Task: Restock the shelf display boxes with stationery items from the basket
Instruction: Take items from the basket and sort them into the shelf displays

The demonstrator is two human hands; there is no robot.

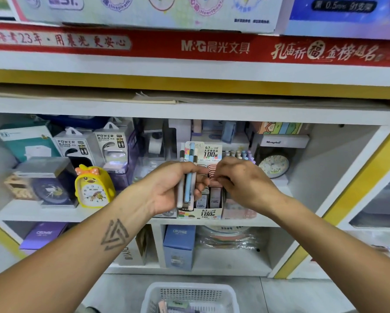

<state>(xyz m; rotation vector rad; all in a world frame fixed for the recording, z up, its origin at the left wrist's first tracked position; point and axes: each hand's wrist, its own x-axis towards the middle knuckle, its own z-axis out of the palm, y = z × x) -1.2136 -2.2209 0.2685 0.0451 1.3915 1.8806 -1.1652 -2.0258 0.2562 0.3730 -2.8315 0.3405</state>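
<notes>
Pens [188, 177], a small upright bundle of white and pale blue, gripped in the left hand [171, 188] in front of the middle shelf [54, 214]; right hand [237, 179] just beside, fingers curled, pinching something too small to tell, above the display box [208, 213] of 0.7 lead refills. Yellow duck clock [92, 188] to the left; white basket [189, 297] on the floor below.

A yellow duck clock [92, 188] stands on the shelf [43, 214]; two power bank packs [92, 147] stand behind it; a round pale clock [273, 166] sits far right; two blue boxes [179, 245] sit below.
</notes>
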